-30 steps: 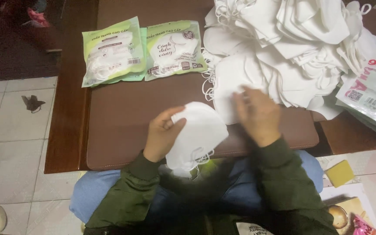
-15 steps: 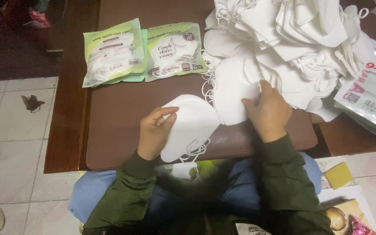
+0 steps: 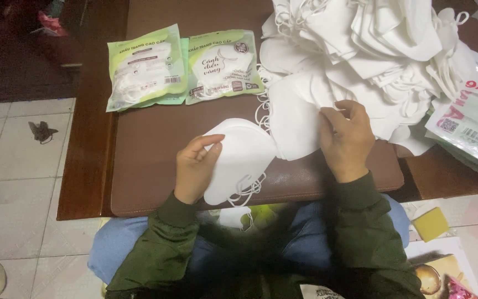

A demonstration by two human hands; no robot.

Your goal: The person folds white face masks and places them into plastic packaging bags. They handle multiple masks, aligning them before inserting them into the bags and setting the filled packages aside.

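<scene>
Since a moment ago, right hand (image 3: 347, 138) has reached to one o'clock — fingers pinching the mask pile (image 3: 360, 55); left hand (image 3: 195, 166) fingers clamp a white mask stack (image 3: 239, 158) on the tabletop (image 3: 150, 138).

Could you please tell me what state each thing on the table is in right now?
Left hand: gripping a small stack of white masks, flat on the brown mat.
Right hand: pinching a mask at the edge of the mask pile.
Mask pile: loose, heaped, unpacked.
Two green packs: sealed, lying flat, overlapping.
Packs at right: lying flat, stacked.
</scene>
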